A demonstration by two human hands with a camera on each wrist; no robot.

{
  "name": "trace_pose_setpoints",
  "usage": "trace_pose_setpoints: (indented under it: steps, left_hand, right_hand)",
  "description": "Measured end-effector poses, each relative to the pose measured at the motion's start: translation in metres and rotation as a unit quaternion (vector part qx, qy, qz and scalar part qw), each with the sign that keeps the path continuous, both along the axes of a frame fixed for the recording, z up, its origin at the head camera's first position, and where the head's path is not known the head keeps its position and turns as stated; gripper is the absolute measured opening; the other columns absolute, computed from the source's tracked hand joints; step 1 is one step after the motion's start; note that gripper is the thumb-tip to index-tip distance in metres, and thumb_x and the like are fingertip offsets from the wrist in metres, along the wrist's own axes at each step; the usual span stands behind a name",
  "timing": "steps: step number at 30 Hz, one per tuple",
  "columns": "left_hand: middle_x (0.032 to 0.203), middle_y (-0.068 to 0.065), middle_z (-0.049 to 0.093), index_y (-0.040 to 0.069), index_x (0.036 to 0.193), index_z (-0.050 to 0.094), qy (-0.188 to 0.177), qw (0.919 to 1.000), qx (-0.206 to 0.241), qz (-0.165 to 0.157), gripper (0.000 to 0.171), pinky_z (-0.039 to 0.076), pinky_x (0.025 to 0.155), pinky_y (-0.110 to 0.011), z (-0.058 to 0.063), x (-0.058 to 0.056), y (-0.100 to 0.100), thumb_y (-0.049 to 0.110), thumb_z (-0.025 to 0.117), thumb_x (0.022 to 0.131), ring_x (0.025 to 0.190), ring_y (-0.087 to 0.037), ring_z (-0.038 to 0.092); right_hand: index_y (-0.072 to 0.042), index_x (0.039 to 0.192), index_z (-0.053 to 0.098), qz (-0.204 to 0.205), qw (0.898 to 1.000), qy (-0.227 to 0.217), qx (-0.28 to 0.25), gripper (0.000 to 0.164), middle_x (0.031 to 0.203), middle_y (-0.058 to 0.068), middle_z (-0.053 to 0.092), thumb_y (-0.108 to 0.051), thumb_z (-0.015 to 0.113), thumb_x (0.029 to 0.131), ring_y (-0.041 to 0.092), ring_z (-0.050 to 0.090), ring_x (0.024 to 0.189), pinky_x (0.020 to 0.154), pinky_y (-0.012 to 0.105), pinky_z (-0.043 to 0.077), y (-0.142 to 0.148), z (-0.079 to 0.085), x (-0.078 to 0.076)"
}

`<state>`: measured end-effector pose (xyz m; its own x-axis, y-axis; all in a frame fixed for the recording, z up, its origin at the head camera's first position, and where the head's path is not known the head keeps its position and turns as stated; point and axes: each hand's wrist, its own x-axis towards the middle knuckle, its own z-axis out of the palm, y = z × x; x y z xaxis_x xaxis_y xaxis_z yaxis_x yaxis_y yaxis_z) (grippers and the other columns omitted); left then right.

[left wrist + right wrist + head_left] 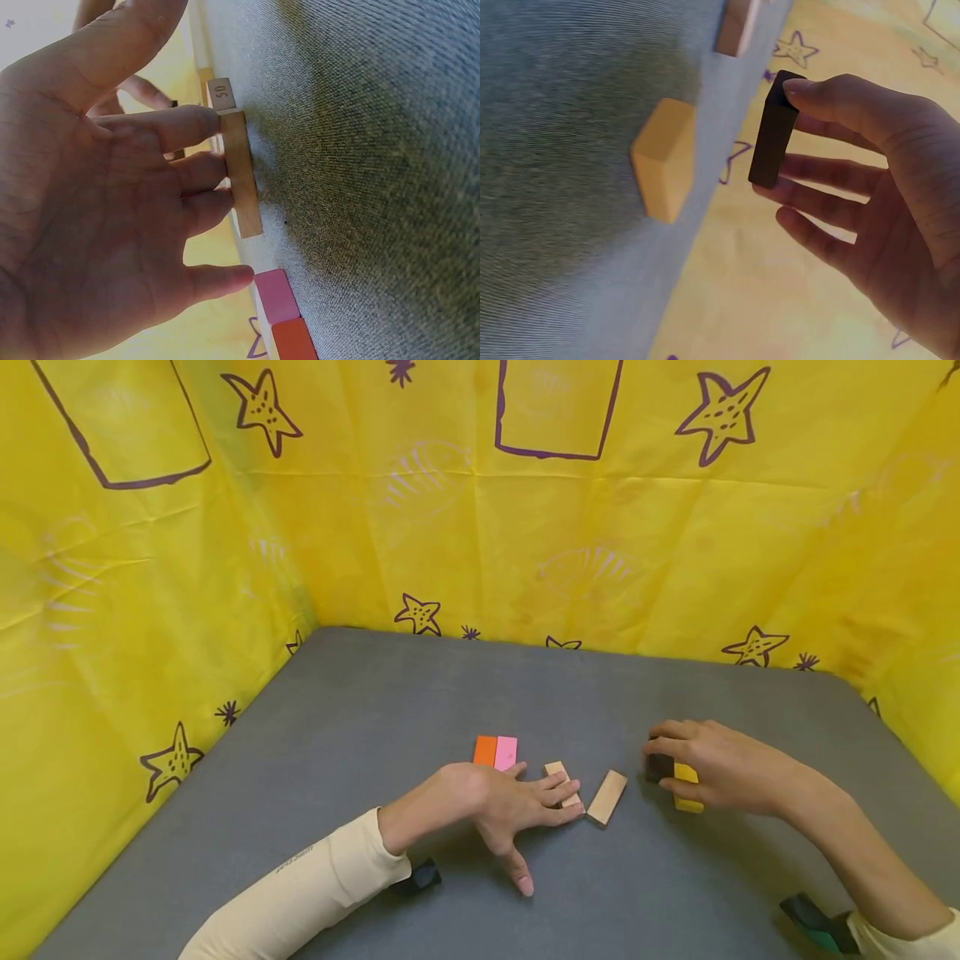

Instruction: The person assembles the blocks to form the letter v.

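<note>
"Black block: where is it just now?"

"In the right hand, near the yellow block. The right-wrist view shows it pinched end to end, thumb against fingers, with a gap between the two blocks."

"And the left hand?"

"Fingers spread and fairly straight, tips on one wooden block, gripping nothing. A second wooden block lies just beside it. The pink block and the orange block lie side by side near the little finger."

"Which step is this, then?"

"Handling the black one, I'd judge: it looks lifted off the table."

"What does the next move call for?"

"A steady pinch, I'd say, and room to clear the yellow block. Where the black one belongs, I can't tell."
</note>
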<state>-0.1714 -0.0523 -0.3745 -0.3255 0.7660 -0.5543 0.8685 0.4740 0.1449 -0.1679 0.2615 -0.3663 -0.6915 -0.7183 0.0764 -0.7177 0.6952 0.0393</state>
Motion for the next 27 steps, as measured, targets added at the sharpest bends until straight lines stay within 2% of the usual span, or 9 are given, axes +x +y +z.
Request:
trace_pose_setpoints:
  steps: [10, 17, 27]
  left_hand:
    - [0.178, 0.007, -0.013, 0.029, 0.170, 0.003, -0.005, 1.0000, -0.002, 0.003, 0.115, 0.011, 0.134, -0.055, 0.001, 0.000, -0.001, 0.067, 0.073, 0.087, 0.166, -0.013, -0.011]
    - [0.178, 0.007, -0.012, 0.029, 0.170, 0.003, -0.001, 1.0000, -0.006, 0.000, 0.115, 0.015, 0.134, -0.049, 0.001, 0.000, -0.001, 0.068, 0.073, 0.087, 0.166, -0.012, -0.010]
    - [0.178, 0.006, -0.013, 0.028, 0.169, 0.003, -0.007, 1.0000, -0.005, -0.001, 0.116, 0.018, 0.134, -0.039, 0.001, 0.000, 0.000, 0.067, 0.073, 0.086, 0.165, -0.014, -0.012]
  right_hand:
    - [-0.011, 0.124, 0.074, 0.006, 1.000, 0.017, -0.012, 0.041, 0.124, 0.008, 0.071, -0.023, 0.085, 0.086, 0.027, 0.072, 0.104, 0.088, 0.050, 0.060, -0.012, 0.013, -0.006]
    - [-0.012, 0.125, 0.074, -0.002, 1.000, -0.006, -0.009, 0.039, 0.127, 0.010, 0.071, -0.025, 0.082, 0.090, 0.030, 0.072, 0.105, 0.090, 0.052, 0.060, -0.021, 0.017, -0.014]
    - [-0.009, 0.124, 0.074, 0.012, 1.000, -0.019, 0.001, 0.038, 0.122, 0.009, 0.072, -0.023, 0.082, 0.090, 0.028, 0.072, 0.103, 0.089, 0.049, 0.060, -0.028, 0.008, -0.027]
